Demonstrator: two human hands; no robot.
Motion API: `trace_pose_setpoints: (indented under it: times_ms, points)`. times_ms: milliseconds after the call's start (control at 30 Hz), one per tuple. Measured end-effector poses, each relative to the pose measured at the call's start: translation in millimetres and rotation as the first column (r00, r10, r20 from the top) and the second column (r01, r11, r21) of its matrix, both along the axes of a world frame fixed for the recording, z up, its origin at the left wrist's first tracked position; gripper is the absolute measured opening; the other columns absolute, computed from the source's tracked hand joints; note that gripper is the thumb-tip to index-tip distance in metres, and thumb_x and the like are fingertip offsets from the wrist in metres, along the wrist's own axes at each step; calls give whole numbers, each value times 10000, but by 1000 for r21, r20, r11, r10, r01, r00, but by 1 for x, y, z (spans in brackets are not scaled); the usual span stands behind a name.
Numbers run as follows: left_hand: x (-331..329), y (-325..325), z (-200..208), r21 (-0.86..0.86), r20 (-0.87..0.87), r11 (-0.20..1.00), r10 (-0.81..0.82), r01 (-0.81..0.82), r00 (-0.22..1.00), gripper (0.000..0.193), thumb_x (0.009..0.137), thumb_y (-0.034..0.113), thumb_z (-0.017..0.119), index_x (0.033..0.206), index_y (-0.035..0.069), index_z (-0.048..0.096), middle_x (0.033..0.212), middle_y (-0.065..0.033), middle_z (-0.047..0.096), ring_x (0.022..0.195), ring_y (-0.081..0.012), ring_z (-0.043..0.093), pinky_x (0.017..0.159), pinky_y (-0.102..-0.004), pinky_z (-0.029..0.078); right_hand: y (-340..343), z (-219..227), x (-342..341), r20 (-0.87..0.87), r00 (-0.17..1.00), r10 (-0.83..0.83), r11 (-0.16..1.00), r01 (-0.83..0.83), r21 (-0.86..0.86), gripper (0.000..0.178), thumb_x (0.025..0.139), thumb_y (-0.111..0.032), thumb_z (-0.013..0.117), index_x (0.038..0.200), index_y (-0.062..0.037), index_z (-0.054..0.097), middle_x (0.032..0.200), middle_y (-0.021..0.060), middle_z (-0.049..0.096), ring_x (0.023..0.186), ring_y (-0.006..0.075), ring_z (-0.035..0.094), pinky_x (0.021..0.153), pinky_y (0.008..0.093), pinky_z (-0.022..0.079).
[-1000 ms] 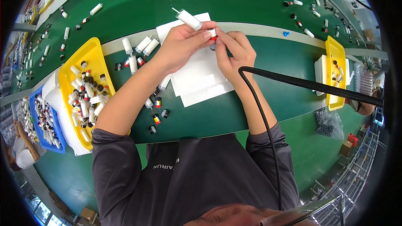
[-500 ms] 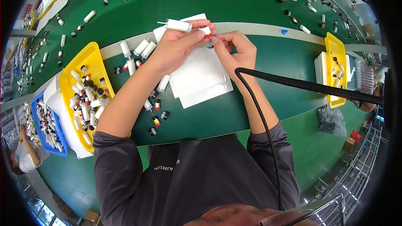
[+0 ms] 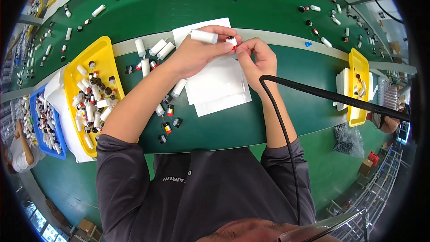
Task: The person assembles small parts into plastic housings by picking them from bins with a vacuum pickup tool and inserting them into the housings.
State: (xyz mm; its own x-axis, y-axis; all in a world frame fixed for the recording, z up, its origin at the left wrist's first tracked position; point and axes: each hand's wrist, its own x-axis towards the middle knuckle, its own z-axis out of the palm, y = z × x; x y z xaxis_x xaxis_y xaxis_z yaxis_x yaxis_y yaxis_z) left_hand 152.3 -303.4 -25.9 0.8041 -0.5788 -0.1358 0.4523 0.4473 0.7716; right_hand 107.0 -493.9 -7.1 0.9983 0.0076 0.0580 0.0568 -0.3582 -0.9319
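My left hand (image 3: 193, 58) is closed around a white cylinder (image 3: 204, 36) with a translucent end, which lies across its fingers. Between its thumb and fingertips sits a small white-and-red part (image 3: 231, 42) with a dark round end. My right hand (image 3: 260, 59) meets it there, thumb and forefinger pinched at the part's lower side; what exactly they grip is hidden. Below both hands, white sheets (image 3: 217, 85) overlap on the green table. Beside my left forearm lie several white cylinders (image 3: 158, 47) and small red-and-black wired parts (image 3: 167, 127).
A yellow tray (image 3: 105, 47) heaped with similar parts stands at the left, with a blue tray (image 3: 62, 152) beyond it. Another yellow tray (image 3: 354, 58) is at the right. A black cable (image 3: 322, 90) crosses over my right forearm. Scattered parts lie on the far green surface (image 3: 179, 0).
The whole view has shifted slightly. Both hands have come a little nearer and to the right, still together. The small white-and-red part has turned, and its dark end now shows.
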Motion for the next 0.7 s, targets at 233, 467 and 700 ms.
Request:
trace_pose_setpoints:
  times_ms: [233,467,700]
  points:
    - [-5,-1,0,-134,-162,990,27,-49,986,303,942,24,689,1235,-18,623,1264,-154,628,1150,-224,625,1053,-353,523,6,-2,0,124,992,7,1000,-9,14,42,880,16,634,874,-11,602,856,17,602,803,104,542,767,263,464]
    - [-5,-2,1,-176,-253,983,1,-47,968,313,964,27,656,1272,-10,618,1269,-147,631,1204,-221,616,1084,-335,516,3,4,4,253,966,59,994,-34,-103,81,823,28,651,856,-17,592,820,61,606,745,149,556,705,282,471]
    - [-12,2,5,-137,-192,990,19,-46,981,302,962,22,656,1258,-15,610,1239,-153,641,1182,-228,632,1030,-330,541,6,10,-4,309,947,84,990,-45,-132,99,795,26,669,840,-27,600,800,70,616,711,168,575,672,293,487]
